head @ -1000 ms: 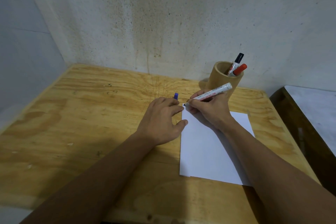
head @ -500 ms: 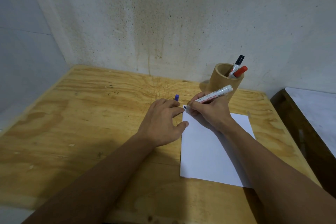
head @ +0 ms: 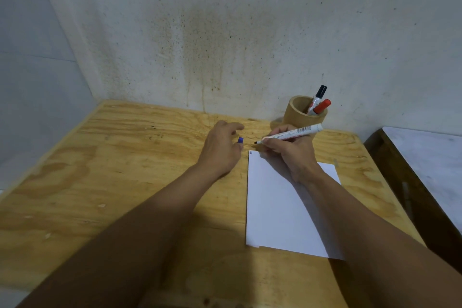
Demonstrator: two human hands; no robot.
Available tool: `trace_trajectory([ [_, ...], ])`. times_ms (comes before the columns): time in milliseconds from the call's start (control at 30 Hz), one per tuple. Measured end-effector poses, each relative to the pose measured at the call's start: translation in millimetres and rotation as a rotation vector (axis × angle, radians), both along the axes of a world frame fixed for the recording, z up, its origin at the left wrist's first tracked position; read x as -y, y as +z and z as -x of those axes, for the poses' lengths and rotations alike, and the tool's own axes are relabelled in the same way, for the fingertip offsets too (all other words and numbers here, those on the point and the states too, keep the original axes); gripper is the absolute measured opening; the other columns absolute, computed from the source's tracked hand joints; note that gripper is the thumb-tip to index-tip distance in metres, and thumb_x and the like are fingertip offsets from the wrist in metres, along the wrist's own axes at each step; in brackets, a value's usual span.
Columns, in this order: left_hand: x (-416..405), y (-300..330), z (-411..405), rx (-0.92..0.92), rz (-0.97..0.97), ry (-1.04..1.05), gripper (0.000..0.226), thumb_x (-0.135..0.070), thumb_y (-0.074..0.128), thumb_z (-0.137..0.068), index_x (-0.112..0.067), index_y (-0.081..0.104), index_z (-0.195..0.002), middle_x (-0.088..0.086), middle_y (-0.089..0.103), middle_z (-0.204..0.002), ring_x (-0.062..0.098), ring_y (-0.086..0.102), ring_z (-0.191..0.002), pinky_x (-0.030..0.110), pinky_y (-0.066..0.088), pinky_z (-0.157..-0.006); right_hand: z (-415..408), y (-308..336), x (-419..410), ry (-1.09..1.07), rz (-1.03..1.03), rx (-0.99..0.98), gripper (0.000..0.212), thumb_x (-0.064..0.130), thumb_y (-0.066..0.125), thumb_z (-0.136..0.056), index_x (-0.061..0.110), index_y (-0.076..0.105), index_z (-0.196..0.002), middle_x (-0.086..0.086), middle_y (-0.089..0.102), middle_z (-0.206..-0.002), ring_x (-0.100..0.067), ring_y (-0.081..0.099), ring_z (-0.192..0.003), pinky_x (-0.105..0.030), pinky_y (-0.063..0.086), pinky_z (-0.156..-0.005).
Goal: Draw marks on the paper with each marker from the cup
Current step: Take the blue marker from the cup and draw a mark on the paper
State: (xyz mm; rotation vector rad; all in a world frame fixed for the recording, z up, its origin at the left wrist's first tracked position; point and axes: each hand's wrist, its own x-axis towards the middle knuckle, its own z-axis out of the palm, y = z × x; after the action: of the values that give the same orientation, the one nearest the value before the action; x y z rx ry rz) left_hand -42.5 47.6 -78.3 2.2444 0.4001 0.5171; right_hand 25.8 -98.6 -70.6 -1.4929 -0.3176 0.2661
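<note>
A white sheet of paper (head: pixel 280 210) lies on the wooden table (head: pixel 125 170), with a short dark mark (head: pixel 250 153) at its far left corner. My right hand (head: pixel 290 152) grips an uncapped white marker (head: pixel 293 133); its dark tip hovers just beyond the paper's corner. My left hand (head: pixel 221 151) is left of it, off the paper, pinching a small blue cap (head: pixel 240 140) in its fingers. A tan cup (head: pixel 298 116) stands by the wall behind my right hand. It holds a black-capped marker (head: pixel 319 94) and a red-capped marker (head: pixel 323 106).
Stained walls close the table at the back and on the left. A dark wooden piece of furniture with a pale top (head: pixel 425 162) stands beside the table's right edge. Bare plywood stretches left of my arms.
My right hand lifted the marker tip off the paper's corner, leaving a short dark mark. My left hand left the paper's edge and rose toward the wall with the blue cap.
</note>
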Motion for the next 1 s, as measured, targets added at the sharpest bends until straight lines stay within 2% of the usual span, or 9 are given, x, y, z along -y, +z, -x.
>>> trace_trajectory([
  [100, -4.9, 4.1, -7.4, -0.021, 0.090, 0.036, 0.015, -0.001, 0.068, -0.079, -0.008, 0.072, -0.091, 0.005, 0.064, -0.088, 0.010, 0.057, -0.073, 0.005, 0.041, -0.062, -4.5, 4.1, 1.9, -0.021, -0.010, -0.033, 0.016, -0.010, 0.074, -0.076, 0.000, 0.064, -0.084, -0.021, 0.068, -0.081, -0.028, 0.071, -0.074, -0.041, 0.062, -0.074],
  [133, -6.8, 5.8, -7.7, 0.000, 0.223, 0.056, 0.012, 0.001, 0.067, -0.078, -0.007, 0.071, -0.086, 0.006, 0.065, -0.082, 0.012, 0.060, -0.070, 0.008, 0.046, -0.062, -4.8, 6.1, 3.2, -0.012, -0.036, -0.055, 0.014, -0.008, 0.073, -0.078, 0.000, 0.065, -0.086, -0.021, 0.070, -0.081, -0.030, 0.072, -0.076, -0.044, 0.062, -0.076],
  [233, -10.1, 17.1, -2.2, 0.049, 0.768, 0.053, 0.010, 0.007, 0.061, -0.082, -0.002, 0.065, -0.085, 0.016, 0.065, -0.079, 0.025, 0.063, -0.066, 0.032, 0.055, -0.068, -2.6, 14.3, 6.6, 0.002, -0.101, -0.076, 0.009, -0.006, 0.068, -0.082, -0.004, 0.066, -0.091, -0.024, 0.073, -0.082, -0.032, 0.072, -0.074, -0.041, 0.062, -0.070],
  [300, -11.1, 23.6, 1.0, 0.023, 0.945, 0.043, 0.011, 0.006, 0.060, -0.084, -0.002, 0.064, -0.090, 0.017, 0.066, -0.081, 0.023, 0.066, -0.067, 0.034, 0.059, -0.072, 1.5, 19.9, 7.5, 0.003, -0.118, -0.054, 0.013, -0.005, 0.067, -0.083, -0.009, 0.064, -0.096, -0.025, 0.073, -0.082, -0.031, 0.073, -0.072, -0.040, 0.062, -0.069],
  [367, -9.5, 27.8, 3.0, 0.028, 1.043, 0.020, 0.011, 0.006, 0.059, -0.085, -0.001, 0.065, -0.091, 0.017, 0.067, -0.080, 0.020, 0.068, -0.066, 0.031, 0.061, -0.068, 4.8, 24.8, 8.0, 0.003, -0.117, -0.029, 0.011, -0.005, 0.067, -0.084, -0.008, 0.064, -0.094, -0.023, 0.074, -0.082, -0.030, 0.073, -0.071, -0.040, 0.062, -0.068],
  [467, -5.6, 30.9, 3.0, 0.037, 1.104, 0.006, 0.011, 0.006, 0.057, -0.086, 0.000, 0.065, -0.091, 0.017, 0.067, -0.079, 0.021, 0.069, -0.066, 0.029, 0.061, -0.061, 8.4, 31.1, 9.9, 0.013, -0.118, 0.003, 0.006, -0.006, 0.066, -0.084, -0.005, 0.064, -0.089, -0.023, 0.073, -0.083, -0.029, 0.073, -0.070, -0.040, 0.061, -0.069],
  [633, -1.0, 34.9, 2.8, 0.030, 1.055, -0.005, 0.011, 0.007, 0.056, -0.086, 0.002, 0.064, -0.092, 0.016, 0.067, -0.082, 0.021, 0.067, -0.068, 0.027, 0.060, -0.061, 9.2, 36.1, 15.1, -0.005, -0.123, 0.031, 0.017, -0.006, 0.066, -0.083, -0.016, 0.062, -0.097, -0.025, 0.071, -0.084, -0.028, 0.071, -0.067, -0.033, 0.060, -0.060],
  [833, 9.3, 40.0, 3.0, -0.001, 1.016, -0.068, 0.010, 0.007, 0.058, -0.085, 0.005, 0.065, -0.091, 0.018, 0.067, -0.080, 0.018, 0.069, -0.063, 0.025, 0.060, -0.060, 7.7, 35.2, 19.6, -0.010, -0.030, 0.105, 0.021, 0.002, 0.077, -0.077, -0.012, 0.066, -0.089, -0.024, 0.070, -0.081, -0.026, 0.073, -0.065, -0.024, 0.052, -0.053],
  [1000, 16.8, 49.9, 3.7, 0.011, 1.040, -0.071, 0.008, 0.008, 0.059, -0.084, 0.010, 0.064, -0.090, 0.020, 0.066, -0.074, 0.017, 0.068, -0.056, 0.022, 0.058, -0.055, 3.0, 45.1, 29.0, 0.013, -0.005, 0.143, 0.014, 0.006, 0.081, -0.075, -0.004, 0.073, -0.080, -0.012, 0.069, -0.068, -0.024, 0.065, -0.059, -0.035, 0.048, -0.062],
])
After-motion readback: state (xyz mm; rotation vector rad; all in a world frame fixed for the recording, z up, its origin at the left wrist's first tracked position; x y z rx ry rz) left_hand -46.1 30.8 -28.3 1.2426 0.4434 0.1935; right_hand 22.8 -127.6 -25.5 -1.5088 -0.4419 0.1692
